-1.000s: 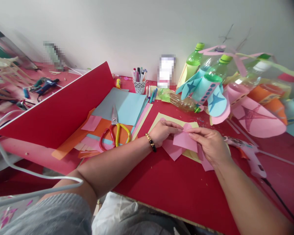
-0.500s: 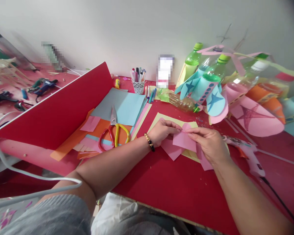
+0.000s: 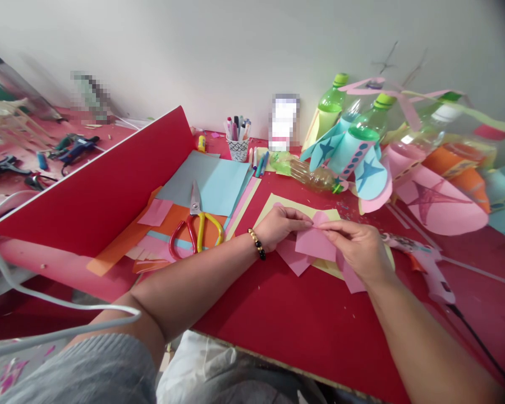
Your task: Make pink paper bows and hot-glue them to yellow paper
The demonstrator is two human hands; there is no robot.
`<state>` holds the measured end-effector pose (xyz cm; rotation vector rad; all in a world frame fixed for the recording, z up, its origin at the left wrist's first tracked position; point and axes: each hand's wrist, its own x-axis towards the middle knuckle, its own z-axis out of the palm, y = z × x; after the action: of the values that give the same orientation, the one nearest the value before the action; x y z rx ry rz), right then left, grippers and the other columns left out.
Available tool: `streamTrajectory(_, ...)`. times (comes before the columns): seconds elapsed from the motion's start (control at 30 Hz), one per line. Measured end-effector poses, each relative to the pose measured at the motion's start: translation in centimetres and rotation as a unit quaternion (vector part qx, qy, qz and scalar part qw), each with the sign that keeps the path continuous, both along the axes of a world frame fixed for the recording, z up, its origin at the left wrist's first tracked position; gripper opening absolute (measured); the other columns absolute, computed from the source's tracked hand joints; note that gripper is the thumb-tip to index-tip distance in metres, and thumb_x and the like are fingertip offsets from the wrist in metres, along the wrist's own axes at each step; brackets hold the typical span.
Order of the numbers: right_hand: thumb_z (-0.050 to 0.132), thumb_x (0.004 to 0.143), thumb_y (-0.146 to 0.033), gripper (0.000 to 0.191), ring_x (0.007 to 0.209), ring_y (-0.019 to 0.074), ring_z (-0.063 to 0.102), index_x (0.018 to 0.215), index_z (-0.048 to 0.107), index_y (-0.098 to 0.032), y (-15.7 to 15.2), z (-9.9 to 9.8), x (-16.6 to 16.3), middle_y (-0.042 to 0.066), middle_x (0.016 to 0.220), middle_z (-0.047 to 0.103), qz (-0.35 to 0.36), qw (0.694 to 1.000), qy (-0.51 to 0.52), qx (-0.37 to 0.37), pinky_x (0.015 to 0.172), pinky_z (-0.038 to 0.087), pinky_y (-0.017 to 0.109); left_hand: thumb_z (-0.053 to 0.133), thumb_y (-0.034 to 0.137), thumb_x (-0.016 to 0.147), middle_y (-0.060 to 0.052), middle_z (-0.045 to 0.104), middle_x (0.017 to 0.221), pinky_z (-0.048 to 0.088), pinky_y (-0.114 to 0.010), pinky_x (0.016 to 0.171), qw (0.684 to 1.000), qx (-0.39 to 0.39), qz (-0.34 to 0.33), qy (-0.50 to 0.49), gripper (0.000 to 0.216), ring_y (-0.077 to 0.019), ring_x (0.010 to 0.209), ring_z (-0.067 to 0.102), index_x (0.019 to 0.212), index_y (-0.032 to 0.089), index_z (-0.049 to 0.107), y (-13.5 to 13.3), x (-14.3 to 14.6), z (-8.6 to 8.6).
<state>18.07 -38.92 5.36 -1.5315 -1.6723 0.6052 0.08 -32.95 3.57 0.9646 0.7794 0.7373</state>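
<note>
Worked at a broad red-topped table [image 3: 278, 331], with a long, white-edged red board [image 3: 109, 191] standing upright toward the left. Faced a crowded group of plastic bottles dressed in coloured paper [image 3: 404, 160] at the far right, and a flat light-blue paper sheet [image 3: 219, 185] left of centre. Had a flat pale-yellow paper sheet [image 3: 272, 203] lying below both hands, a pale-pink glue gun with an orange trigger [image 3: 437, 272] at the right, and metal scissors with red and yellow handles [image 3: 201, 227] lying on paper at the left. Held the bare left hand [image 3: 280, 227] and the bare right hand [image 3: 364, 249] nearly fingertip to fingertip, with thumb and forefinger of each clamped on a squarish pink paper piece [image 3: 315, 247] near its far edge, over the yellow sheet and other loose pink paper pieces [image 3: 295, 258]. Wore a black-and-gold beaded bracelet [image 3: 256, 244] on the left wrist. Could not tell the rounded pink tab [image 3: 320, 215] just past the fingertips as part of that piece or as separate.
</note>
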Motion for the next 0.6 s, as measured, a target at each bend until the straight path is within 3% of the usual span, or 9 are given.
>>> streamTrajectory(0.2,0.062,0.079,-0.021,0.015,0.083,0.0195,0.07,0.085,0.076,-0.024,-0.25,0.06,-0.06,0.0,0.088,0.076,0.004,1.0,-0.019,0.014,0.073,0.053,0.027,0.077,0.023,0.063,-0.004,0.066,0.068,0.047,-0.024,0.058,0.999,0.019,-0.026,0.041,0.02,-0.0095,0.057,0.058,0.076,0.009,0.07,0.4,-0.1,-0.41)
streamTrajectory(0.37,0.063,0.078,-0.022,0.014,0.081,0.02,0.07,0.083,0.076,-0.024,-0.12,-0.14,0.02,0.001,0.088,0.076,0.001,0.999,-0.039,0.02,0.072,0.053,0.028,0.076,0.022,0.064,-0.004,0.066,0.069,0.044,-0.021,0.058,0.989,0.095,-0.04,0.102,0.018,-0.009,0.061,0.056,0.074,0.009,0.069,0.41,-0.19,-0.4)
streamTrajectory(0.6,0.067,0.076,-0.031,0.015,0.072,0.0184,0.067,0.086,0.075,-0.022,0.25,0.1,-0.12,0.002,0.083,0.075,-0.013,0.999,0.0,-0.04,0.062,0.049,0.026,0.067,0.02,0.072,-0.001,0.063,0.066,0.041,-0.02,0.057,0.967,0.188,-0.037,0.17,0.01,-0.0073,0.058,0.051,0.071,0.01,0.064,0.14,-0.13,-0.1)
